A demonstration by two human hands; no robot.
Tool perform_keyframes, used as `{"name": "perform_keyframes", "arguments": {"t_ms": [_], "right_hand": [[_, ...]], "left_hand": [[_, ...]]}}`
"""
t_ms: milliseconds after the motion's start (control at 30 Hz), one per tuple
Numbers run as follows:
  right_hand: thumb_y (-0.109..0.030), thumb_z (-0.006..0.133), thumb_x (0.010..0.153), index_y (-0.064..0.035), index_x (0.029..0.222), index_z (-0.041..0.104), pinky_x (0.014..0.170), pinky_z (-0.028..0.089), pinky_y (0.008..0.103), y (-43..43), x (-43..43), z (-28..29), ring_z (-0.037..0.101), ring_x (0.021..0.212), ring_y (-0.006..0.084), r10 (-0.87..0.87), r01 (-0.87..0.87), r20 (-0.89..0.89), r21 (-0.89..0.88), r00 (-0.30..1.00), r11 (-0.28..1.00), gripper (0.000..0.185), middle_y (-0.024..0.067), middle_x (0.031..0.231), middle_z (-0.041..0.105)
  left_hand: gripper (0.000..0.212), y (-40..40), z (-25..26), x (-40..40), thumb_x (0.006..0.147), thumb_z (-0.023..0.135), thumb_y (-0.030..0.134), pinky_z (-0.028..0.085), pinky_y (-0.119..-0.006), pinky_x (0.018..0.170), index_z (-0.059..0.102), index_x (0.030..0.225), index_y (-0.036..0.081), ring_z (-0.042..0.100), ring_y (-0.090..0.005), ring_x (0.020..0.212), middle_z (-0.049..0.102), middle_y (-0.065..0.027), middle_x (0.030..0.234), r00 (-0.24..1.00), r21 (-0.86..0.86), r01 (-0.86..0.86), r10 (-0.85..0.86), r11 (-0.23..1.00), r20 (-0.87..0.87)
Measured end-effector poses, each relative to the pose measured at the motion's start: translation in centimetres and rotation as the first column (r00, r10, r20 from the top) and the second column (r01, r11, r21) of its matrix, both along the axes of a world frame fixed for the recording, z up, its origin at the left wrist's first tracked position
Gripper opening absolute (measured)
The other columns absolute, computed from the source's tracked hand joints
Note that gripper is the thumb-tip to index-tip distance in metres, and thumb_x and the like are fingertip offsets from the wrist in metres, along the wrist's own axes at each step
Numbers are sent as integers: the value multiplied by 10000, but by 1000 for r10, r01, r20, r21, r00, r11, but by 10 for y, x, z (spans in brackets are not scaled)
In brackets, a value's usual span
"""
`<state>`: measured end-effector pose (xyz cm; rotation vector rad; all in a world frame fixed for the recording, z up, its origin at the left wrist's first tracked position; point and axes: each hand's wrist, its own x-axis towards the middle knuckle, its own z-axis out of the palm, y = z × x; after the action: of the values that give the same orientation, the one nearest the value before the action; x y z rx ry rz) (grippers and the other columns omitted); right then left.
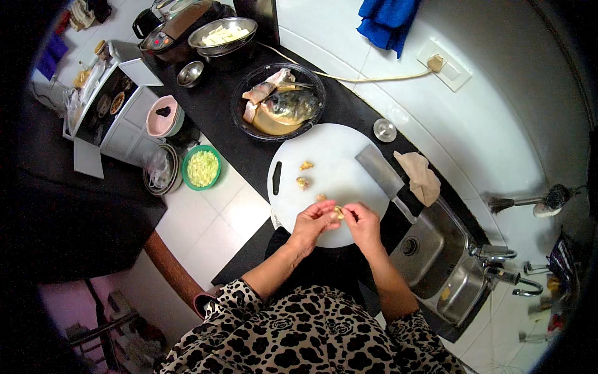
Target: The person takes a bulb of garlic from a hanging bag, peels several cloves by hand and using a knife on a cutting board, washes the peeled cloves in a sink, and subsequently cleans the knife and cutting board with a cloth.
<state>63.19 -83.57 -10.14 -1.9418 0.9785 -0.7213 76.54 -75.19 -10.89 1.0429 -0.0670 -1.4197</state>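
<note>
Over the near part of a round white cutting board [336,154], my left hand [314,223] and my right hand [364,226] meet around a small yellowish piece [338,212], which looks like ginger. Fingers of both hands pinch it. Beyond them on the board lie a few similar knobbly pieces: one piece [306,165] farthest away, another piece [302,183] nearer, and a third piece [321,197] just past my left fingertips. A cleaver [380,170] rests across the board's right edge, its handle pointing toward the sink.
A black bowl [238,114] with a fish head and fish pieces stands behind the board. Right are a small glass dish [385,130], a beige cloth [419,177] and a steel sink [434,243]. A green bowl [185,174] of chopped vegetable and a steel colander [198,39] are left.
</note>
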Motion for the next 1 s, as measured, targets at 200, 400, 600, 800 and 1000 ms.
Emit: {"name": "perform_keyframes", "arguments": {"t_ms": [200,400,600,800,1000], "right_hand": [[-74,612,922,-1,924,619,569,440,274,7,1,-12,543,631,108,-86,-16,259,368,962,930,73,21,751,603],[-151,563,978,-16,981,595,545,361,213,4,-2,-14,434,599,51,-338,-170,421,802,842,573,139,-14,761,555],[-103,570,957,-23,957,597,552,378,215,-1,-9,-32,465,613,60,-395,22,330,744,858,668,85,-4,766,569],[-80,686,851,-43,908,631,653,458,209,-36,-20,-59,586,708,96,-336,240,206,384,919,892,87,24,839,640],[-76,737,741,-129,1038,681,827,437,434,-59,-24,-43,615,910,267,-130,125,-218,-40,967,991,307,38,907,665]], "left_hand": [[235,1,-4,4,875,662,19,602,-284,738,617,1106,13,664,-159,823,666,-84,978,995,-48,100,-101,994,-9],[259,-2,-4,4,919,605,41,605,-288,720,618,1176,9,661,-157,814,664,-89,1005,993,18,103,-102,994,-61],[264,2,-12,11,934,561,20,600,-292,742,606,1195,26,665,-153,845,661,-106,1080,987,25,141,-138,990,-86],[238,7,-25,12,914,585,-12,575,-290,780,618,1140,56,659,-163,941,656,-94,1163,984,-95,131,-141,987,-105],[271,7,-33,7,881,629,-35,553,-274,791,620,1137,54,659,-158,942,667,-86,1144,988,-120,146,-138,982,72]]}}
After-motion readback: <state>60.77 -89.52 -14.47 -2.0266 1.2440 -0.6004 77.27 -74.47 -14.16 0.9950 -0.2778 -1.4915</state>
